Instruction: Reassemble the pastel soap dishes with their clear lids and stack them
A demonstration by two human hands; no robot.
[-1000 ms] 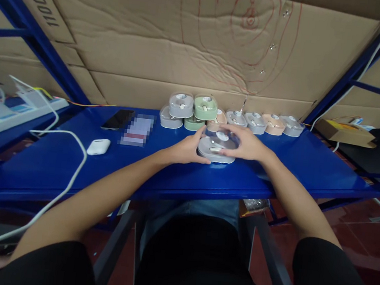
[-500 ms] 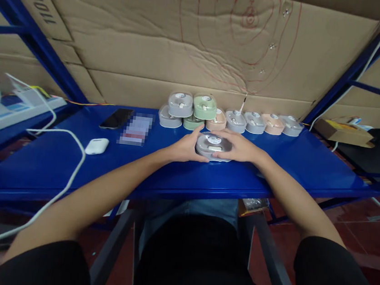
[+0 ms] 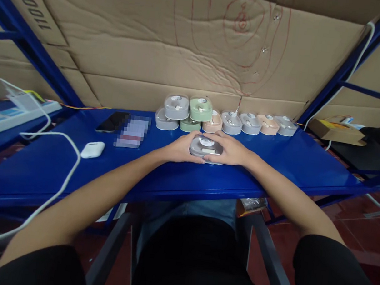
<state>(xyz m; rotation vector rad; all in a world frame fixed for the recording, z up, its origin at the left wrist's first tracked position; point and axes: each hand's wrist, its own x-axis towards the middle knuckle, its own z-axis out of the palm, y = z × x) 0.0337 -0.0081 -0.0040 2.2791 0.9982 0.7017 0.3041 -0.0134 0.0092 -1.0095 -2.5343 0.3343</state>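
Note:
Both my hands meet at the middle of the blue shelf. My left hand [image 3: 184, 147] grips the left side of a grey rounded plastic case [image 3: 206, 147], and my right hand [image 3: 229, 149] covers its right side. A round white label and a small white item show through its clear top. Behind my hands stands a group of similar cases [image 3: 225, 121] in grey, green and peach, several of them in a row and two stacked on others.
A black smartphone [image 3: 112, 122], a pixelated card [image 3: 132, 131] and a white earbud case [image 3: 92, 149] lie left on the blue metal shelf [image 3: 275, 179]. A white cable [image 3: 69, 142] runs over its left part. A cardboard box [image 3: 335, 131] sits beyond the right end.
The case's clear top, tilted a second ago, now lies flat and closed. My hands have drawn closer around the case, and the view has shifted slightly.

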